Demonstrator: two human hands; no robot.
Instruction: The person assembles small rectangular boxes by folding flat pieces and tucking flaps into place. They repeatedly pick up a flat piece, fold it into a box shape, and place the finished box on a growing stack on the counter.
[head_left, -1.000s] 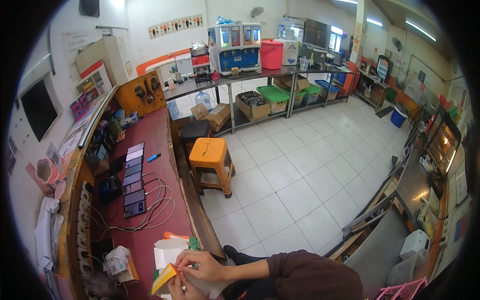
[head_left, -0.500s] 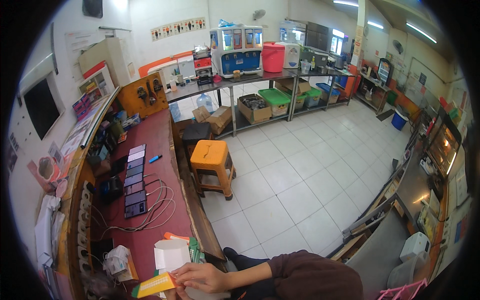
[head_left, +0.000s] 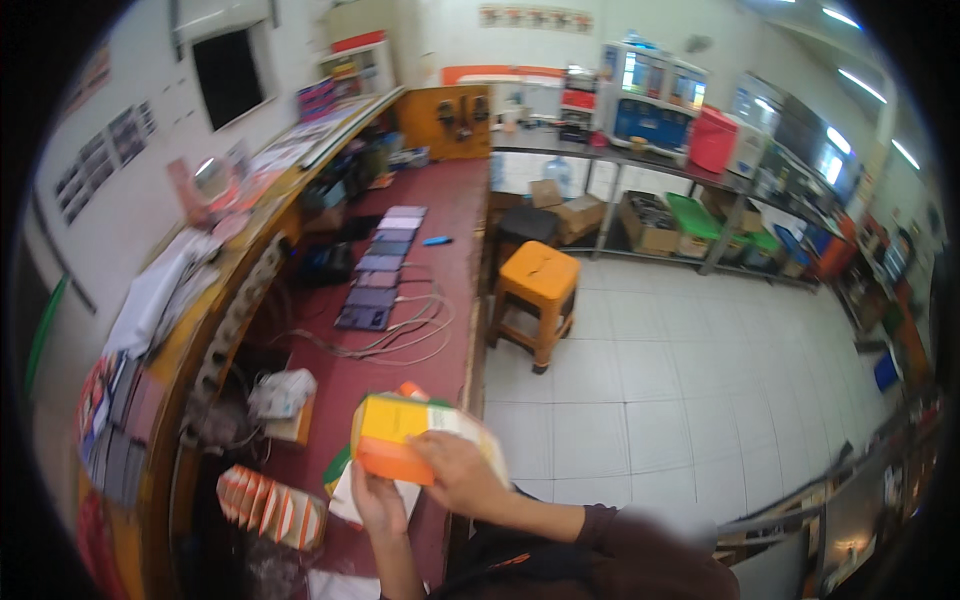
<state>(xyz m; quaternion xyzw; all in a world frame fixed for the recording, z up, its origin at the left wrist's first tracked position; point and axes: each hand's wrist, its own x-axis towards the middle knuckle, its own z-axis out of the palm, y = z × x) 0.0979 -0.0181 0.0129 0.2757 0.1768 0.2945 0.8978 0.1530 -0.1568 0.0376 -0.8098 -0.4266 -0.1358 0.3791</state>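
I hold a flat orange, yellow and white carton (head_left: 400,438) up over the near end of the dark red counter (head_left: 440,230). My left hand (head_left: 377,497) grips its lower edge from below. My right hand (head_left: 455,472) lies over its right half, fingers closed on it. Under the carton lie white sheets (head_left: 345,505) and a green piece on the counter. A fan of similar orange-and-white flat cartons (head_left: 270,505) lies to the left of my hands.
Several dark tablets (head_left: 383,265) lie in a row on the counter with white cables (head_left: 400,340) looping off them. A blue pen (head_left: 437,241) sits further on. An orange stool (head_left: 538,300) stands on the tiled floor beside the counter. Shelves with bins line the far wall.
The view has swung left and down toward the counter. The carton has come up from the counter edge and is now held higher, in both hands.
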